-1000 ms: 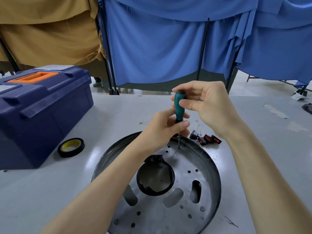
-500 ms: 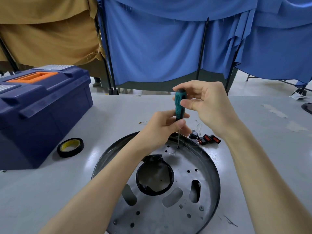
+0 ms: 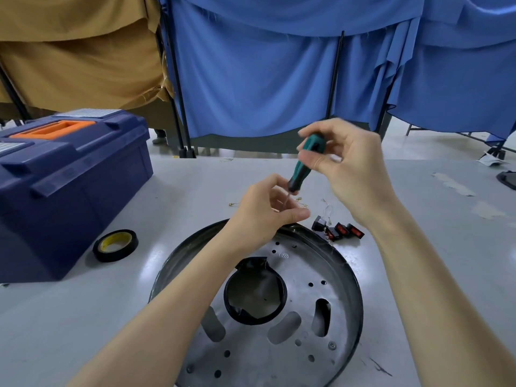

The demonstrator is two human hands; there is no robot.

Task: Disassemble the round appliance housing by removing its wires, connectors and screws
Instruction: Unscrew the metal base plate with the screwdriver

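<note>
Above the housing [image 3: 279, 358] on the desk [image 3: 83, 317]: R hand [image 3: 349, 166] fingers curl round 1 screwdriver [image 3: 298, 171], tilted, tip clear of plate; L hand [image 3: 262, 210] fingers [image 3: 298, 213] pinch its shaft end, prob. plucking a screw, too small to see; approx. 4 switches [image 3: 342, 229] just beside rim; 2+ screws [image 3: 332, 345] in plate; 1 tape [image 3: 122, 255], 1 toolbox [image 3: 69, 177].

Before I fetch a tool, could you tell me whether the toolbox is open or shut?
Shut: the toolbox lid sits flat on its base.
</note>
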